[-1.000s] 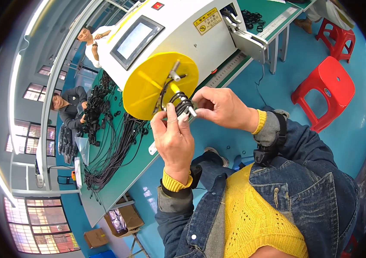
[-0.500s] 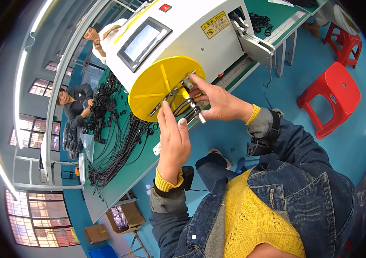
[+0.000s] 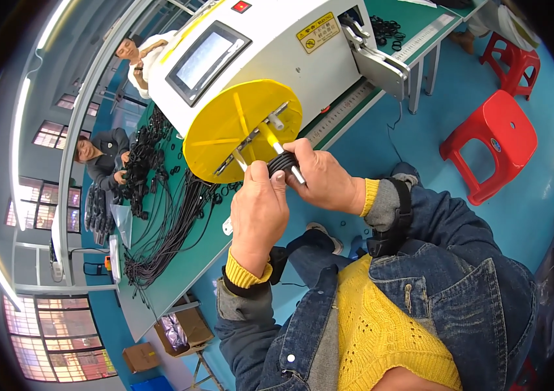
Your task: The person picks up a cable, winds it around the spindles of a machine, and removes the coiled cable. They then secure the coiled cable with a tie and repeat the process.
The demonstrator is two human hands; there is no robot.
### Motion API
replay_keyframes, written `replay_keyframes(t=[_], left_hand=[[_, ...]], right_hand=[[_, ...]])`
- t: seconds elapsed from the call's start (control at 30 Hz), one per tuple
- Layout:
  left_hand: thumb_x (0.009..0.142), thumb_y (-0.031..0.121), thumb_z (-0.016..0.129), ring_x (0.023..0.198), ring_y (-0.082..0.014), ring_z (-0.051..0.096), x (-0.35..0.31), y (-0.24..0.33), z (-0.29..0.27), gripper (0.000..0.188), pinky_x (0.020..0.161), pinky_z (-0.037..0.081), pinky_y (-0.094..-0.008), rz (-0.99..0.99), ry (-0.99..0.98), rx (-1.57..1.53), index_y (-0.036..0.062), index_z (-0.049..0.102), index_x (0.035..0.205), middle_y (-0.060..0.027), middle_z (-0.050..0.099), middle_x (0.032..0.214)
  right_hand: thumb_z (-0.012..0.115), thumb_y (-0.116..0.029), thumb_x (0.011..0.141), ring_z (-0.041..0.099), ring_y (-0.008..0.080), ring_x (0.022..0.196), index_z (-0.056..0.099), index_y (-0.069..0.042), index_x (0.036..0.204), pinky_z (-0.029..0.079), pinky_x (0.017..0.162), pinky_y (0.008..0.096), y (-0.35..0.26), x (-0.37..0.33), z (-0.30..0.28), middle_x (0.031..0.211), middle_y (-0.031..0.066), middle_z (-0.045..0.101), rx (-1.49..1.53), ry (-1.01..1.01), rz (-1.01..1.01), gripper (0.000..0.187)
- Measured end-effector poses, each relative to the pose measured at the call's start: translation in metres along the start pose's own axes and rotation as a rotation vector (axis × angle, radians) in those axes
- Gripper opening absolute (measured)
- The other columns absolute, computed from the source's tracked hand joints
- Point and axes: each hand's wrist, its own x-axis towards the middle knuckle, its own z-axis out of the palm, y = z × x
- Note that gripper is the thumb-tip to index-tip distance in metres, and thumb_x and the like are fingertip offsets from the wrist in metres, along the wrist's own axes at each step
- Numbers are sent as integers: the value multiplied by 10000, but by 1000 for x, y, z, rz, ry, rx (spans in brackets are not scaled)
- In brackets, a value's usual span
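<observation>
In the head view, pinched between both hands: a black coil (image 3: 281, 163), seemingly looped round the pale rod (image 3: 298, 175) of the yellow disc (image 3: 208, 127) on the white machine (image 3: 283, 58). Fingers of the left hand (image 3: 256, 212) curled nearly closed on the coil's left side, some tips tucked out of sight. Fingers of the right hand (image 3: 326, 182) bent in tight on the other side.

Might spring loose if let go too soon, being bendy, with no tie showing. Could snag on the rod's tip if tugged crooked. Might get fingers knocked by a sudden turn of the disc, being so close. Could tangle with the black cords (image 3: 148, 266) on the green table (image 3: 189, 266) if dropped there.
</observation>
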Motion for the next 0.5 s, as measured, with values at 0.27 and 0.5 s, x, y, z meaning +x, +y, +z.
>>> replay_keyframes(t=[0.27, 0.5], left_hand=[[867, 178, 493, 630, -386, 538, -53, 42, 26, 195, 526, 430, -434, -39, -20, 13, -2, 420, 864, -200, 537, 793], [857, 193, 522, 579, -275, 553, -80, -2, 93, 210, 488, 446, -368, -274, -241, -1087, 3, 465, 927, -144, 589, 870]], right_hand=[[582, -84, 745, 554, 386, 577, 398, 28, 892, 456, 512, 412, -17, -44, -39, 614, 191, 541, -184, -302, -2, 262], [574, -132, 738, 563, 387, 615, 426, 25, 833, 440, 532, 439, 28, -75, -41, 638, 193, 566, -197, -636, 76, 236]])
